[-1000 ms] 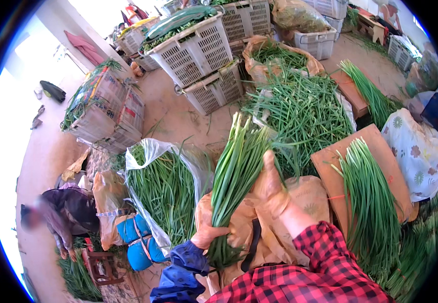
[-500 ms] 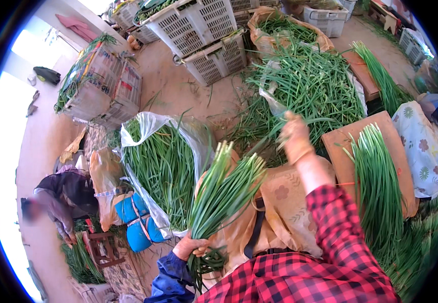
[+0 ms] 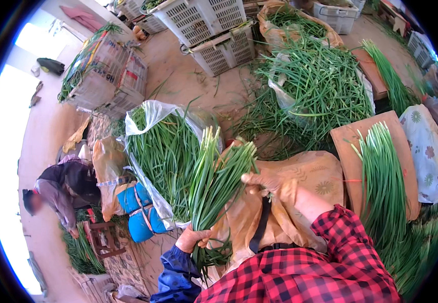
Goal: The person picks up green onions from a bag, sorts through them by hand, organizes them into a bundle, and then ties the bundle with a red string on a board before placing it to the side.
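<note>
Bunch of long slim green stalks with pale ends [image 3: 219, 184]: leaning slightly right above my lap, pale ends pointing up, leafy tips hanging below my fist; both hands are meeting around it again.
Right hand [image 3: 274, 186]: half a second ago it was reaching away, blurred; now it is hovering close by the bunch's right side, thumb pointing left, fingers partly curling; whether it is touching or pinching any strand, I cannot tell.
Right forearm: slanting in from the lower right, its red-and-black checked sleeve [image 3: 353, 237] ending below the wrist.
Left hand [image 3: 192, 238]: clamping firmly around the bunch's lower part, as before; a shiny blue sleeve [image 3: 171, 275] is covering that forearm.
Lap: a peach-tan flower-printed plastic sheet [image 3: 305, 169] is spreading across it.
Sides: a clear plastic bag [image 3: 150, 113] is holding loose greens at left; a brown rectangular board [image 3: 344, 146] is supporting another green bundle [image 3: 383, 171] at right.
Beyond: a tangled green heap [image 3: 325, 86] is sprawling; pale slatted plastic crates [image 3: 224, 50] are standing stacked.
</note>
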Motion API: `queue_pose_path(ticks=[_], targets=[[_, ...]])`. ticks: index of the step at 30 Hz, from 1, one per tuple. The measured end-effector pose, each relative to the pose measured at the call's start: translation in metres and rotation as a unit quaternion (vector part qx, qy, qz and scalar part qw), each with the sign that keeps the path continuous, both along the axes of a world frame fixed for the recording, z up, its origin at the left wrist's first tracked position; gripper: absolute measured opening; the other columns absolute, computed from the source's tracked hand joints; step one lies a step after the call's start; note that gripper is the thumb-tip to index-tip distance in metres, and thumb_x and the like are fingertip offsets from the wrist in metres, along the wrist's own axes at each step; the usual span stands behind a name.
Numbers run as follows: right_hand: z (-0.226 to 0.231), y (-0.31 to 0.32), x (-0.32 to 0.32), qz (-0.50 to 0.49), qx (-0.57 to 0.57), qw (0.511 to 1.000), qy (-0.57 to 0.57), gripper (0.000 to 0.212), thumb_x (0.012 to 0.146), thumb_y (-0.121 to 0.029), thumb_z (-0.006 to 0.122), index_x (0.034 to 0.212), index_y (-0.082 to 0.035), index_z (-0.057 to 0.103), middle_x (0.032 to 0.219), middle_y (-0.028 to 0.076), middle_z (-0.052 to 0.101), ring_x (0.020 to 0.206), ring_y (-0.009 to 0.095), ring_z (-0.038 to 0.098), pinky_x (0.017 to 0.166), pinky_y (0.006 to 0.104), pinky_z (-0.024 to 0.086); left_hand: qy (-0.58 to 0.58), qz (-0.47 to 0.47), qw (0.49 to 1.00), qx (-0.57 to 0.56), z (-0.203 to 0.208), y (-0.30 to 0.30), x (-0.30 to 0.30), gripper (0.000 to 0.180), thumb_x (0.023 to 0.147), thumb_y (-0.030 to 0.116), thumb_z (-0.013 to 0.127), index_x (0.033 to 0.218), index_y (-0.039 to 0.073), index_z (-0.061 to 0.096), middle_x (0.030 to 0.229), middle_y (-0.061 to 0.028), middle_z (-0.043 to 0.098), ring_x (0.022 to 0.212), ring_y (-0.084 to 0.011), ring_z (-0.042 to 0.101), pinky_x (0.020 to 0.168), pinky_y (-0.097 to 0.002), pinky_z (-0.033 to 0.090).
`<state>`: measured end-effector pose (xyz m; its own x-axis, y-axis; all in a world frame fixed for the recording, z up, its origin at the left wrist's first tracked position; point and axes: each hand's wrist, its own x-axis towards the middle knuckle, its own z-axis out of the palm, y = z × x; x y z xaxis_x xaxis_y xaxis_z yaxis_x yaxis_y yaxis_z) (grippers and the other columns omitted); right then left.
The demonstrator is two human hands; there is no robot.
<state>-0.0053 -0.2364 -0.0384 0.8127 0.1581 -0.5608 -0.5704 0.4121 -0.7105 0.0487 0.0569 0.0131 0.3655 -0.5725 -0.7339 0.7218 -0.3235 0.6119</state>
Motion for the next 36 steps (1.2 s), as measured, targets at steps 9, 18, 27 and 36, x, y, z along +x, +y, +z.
queue_pose_path(ticks=[9,18,27,36], targets=[[-0.028,-0.108,0.000,-0.070,0.247,0.966,-0.021,0.021,0.087,-0.013,0.043,0.095,0.006,0.050,0.052,-0.006,0.038,0.038,0.002,0.031,0.034,0.0171,0.027,0.005,0.008,1.000,0.022,0.012,0.026,0.000,0.020,0.068,0.000,0.065,0.086,0.001,0.057,0.060,-0.0024,0.052,0.043,-0.0077,0.045,0.038,-0.0198,0.033],[-0.006,-0.082,-0.001,-0.074,-0.198,0.942,-0.262,0.039,0.085,-0.036,0.050,0.096,0.001,0.048,0.088,0.014,0.058,0.073,0.024,0.059,0.068,0.0314,0.046,-0.078,-0.129,0.981,0.121,0.018,0.011,0.000,0.021,0.068,0.004,0.068,0.087,0.005,0.059,0.061,0.0032,0.053,0.044,-0.0034,0.045,0.039,-0.0169,0.034],[-0.057,-0.006,-0.011,0.082,-0.236,0.898,-0.361,0.046,0.081,-0.021,0.059,0.121,-0.004,0.042,0.102,0.005,0.054,0.093,0.016,0.050,0.078,0.0257,0.041,-0.041,-0.108,0.987,0.110,0.011,0.020,-0.003,0.022,0.068,0.002,0.068,0.088,0.004,0.059,0.062,0.0025,0.053,0.046,-0.0038,0.046,0.040,-0.0165,0.036],[-0.148,-0.040,-0.018,-0.281,0.091,0.955,-0.026,0.020,0.087,-0.020,0.046,0.091,-0.002,0.054,0.060,-0.004,0.052,0.052,0.008,0.049,0.049,0.0216,0.040,0.000,-0.140,0.981,0.132,0.006,0.021,-0.006,0.020,0.067,0.004,0.067,0.085,0.004,0.056,0.060,0.0011,0.051,0.045,-0.0046,0.046,0.039,-0.0166,0.035]])
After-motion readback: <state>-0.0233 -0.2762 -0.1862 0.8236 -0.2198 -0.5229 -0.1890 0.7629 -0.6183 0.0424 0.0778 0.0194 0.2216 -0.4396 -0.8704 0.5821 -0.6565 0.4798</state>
